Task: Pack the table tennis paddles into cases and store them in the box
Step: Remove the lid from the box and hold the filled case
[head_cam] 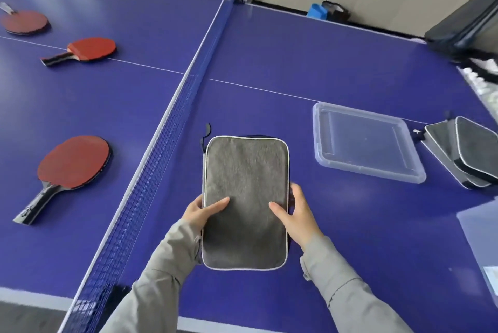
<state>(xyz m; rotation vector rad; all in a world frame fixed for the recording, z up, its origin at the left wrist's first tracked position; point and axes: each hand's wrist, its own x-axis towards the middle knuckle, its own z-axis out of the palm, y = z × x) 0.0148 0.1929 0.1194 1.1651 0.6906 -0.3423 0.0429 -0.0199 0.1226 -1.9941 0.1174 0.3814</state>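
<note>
— Where's the grey case (244,198)?
— Between both hands, above the blue counter (336,63), right of the net (161,128).
— And the fingers?
— Left hand (199,211) and right hand (295,214) clasp its long edges, thumbs on top, other fingers (295,192) curled along the sides and beneath.
</note>
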